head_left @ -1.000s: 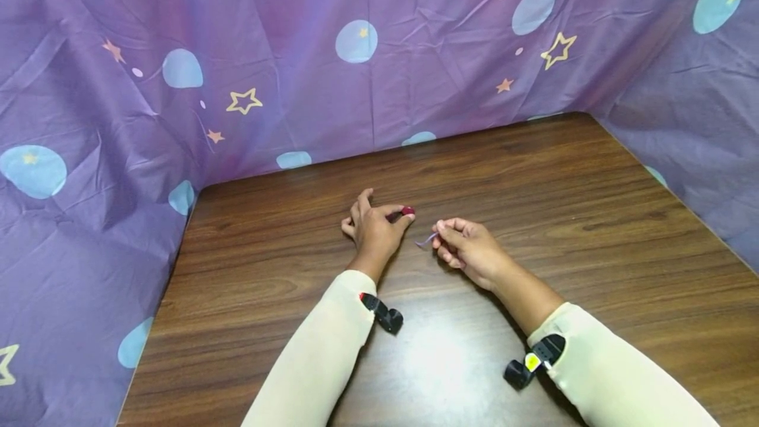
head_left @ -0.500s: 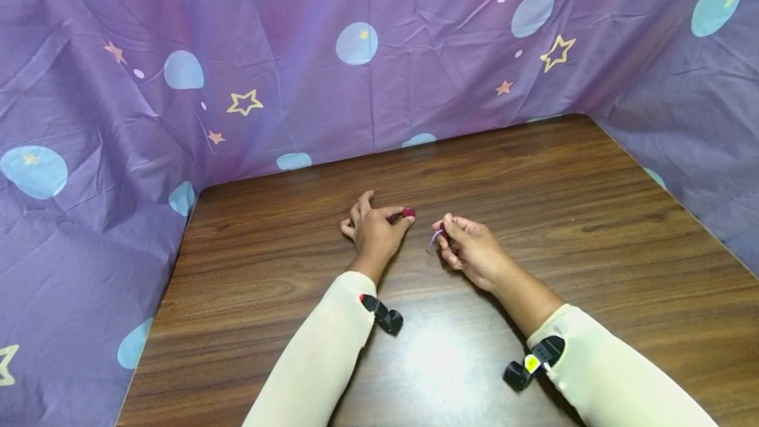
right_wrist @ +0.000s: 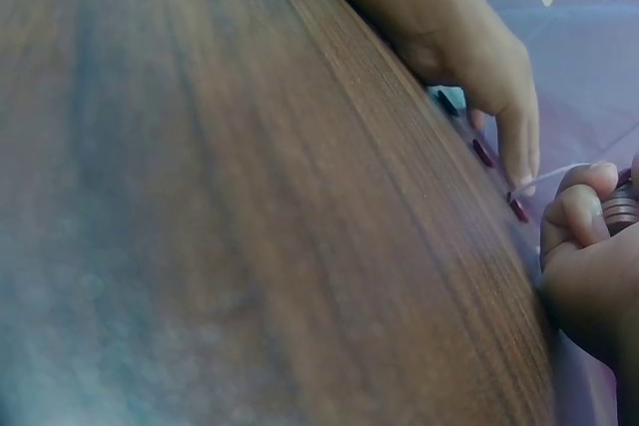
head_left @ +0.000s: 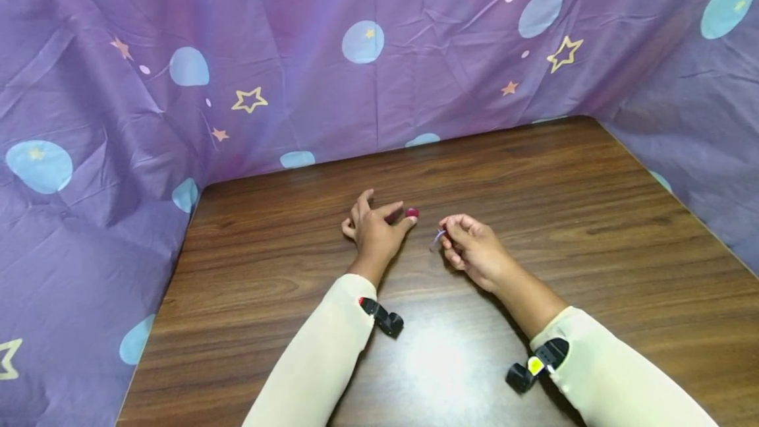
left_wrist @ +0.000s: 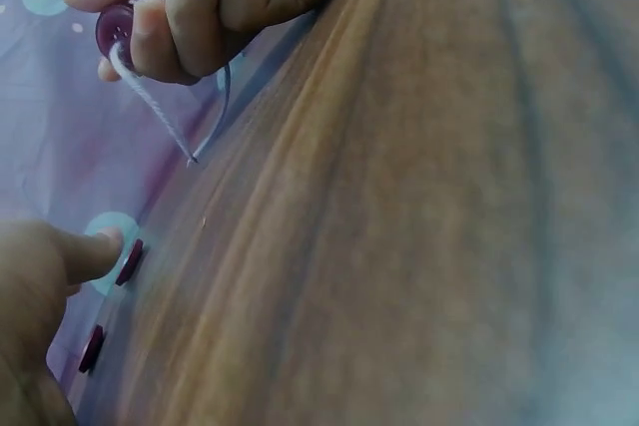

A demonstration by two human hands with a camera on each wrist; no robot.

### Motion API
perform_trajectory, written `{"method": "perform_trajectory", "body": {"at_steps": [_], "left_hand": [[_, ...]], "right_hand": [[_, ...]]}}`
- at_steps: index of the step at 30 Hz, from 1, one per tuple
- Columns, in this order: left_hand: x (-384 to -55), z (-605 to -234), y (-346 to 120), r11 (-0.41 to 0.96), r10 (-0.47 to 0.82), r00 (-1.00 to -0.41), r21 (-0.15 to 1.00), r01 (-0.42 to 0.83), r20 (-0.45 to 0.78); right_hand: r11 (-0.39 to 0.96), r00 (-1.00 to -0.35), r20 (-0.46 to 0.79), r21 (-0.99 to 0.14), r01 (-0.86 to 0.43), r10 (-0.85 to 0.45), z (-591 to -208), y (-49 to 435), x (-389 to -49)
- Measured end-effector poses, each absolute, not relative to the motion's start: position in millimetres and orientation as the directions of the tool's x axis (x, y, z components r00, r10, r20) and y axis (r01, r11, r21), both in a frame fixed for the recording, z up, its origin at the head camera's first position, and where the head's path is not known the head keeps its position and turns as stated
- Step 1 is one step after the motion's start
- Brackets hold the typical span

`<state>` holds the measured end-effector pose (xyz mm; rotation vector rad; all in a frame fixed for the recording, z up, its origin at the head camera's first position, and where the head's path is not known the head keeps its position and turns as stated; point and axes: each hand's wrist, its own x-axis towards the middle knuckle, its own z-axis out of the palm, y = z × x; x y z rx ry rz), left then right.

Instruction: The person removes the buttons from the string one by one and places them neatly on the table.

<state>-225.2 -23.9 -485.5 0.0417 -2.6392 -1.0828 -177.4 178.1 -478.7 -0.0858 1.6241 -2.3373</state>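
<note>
My left hand [head_left: 376, 229] rests low over the table, its thumb tip at a maroon button [head_left: 412, 213]. Its index finger stands a little apart from that button. In the left wrist view the same button [left_wrist: 132, 261] is by the fingertip, with another maroon button [left_wrist: 92, 348] beside it. My right hand [head_left: 471, 249] pinches a maroon button with visible holes [left_wrist: 115, 30]. A pale purple string [left_wrist: 150, 105] runs from that button, hangs in a V and returns to the hand. Within the curled right fingers a stack of buttons [right_wrist: 621, 209] partly shows.
A brown wood-grain table [head_left: 284, 282] lies under both hands. Purple cloth with stars and planets [head_left: 308, 51] hangs round its back and sides. In the right wrist view another button [right_wrist: 483, 153] lies under the left hand. Each sleeve carries a black wrist camera [head_left: 385, 318].
My left index finger has parted from the button it pinched. My right hand has shifted slightly right, and the string now hangs more steeply from its fingers.
</note>
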Motion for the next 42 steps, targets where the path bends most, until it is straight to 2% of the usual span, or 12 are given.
{"method": "perform_trajectory", "body": {"at_steps": [10, 21, 29, 42], "left_hand": [[-213, -490, -37, 0.636, -0.14, -0.921, 0.746, 0.197, 0.363], [-180, -490, -51, 0.527, -0.055, -0.863, 0.749, 0.402, 0.502], [-161, -487, -61, 0.467, 0.009, -0.873, 0.77, 0.436, 0.488], [-158, -488, -64, 0.367, 0.09, -0.853, 0.779, 0.509, 0.515]], "right_hand": [[-0.301, -0.95, -0.165, -0.922, 0.245, -0.266, -479, 177, -177], [-0.296, -0.944, -0.183, -0.918, 0.263, -0.273, -472, 177, -177], [-0.27, -0.94, -0.177, -0.927, 0.259, -0.293, -474, 178, -178], [-0.157, -0.944, -0.118, -0.972, 0.173, -0.309, -472, 173, -173]]}}
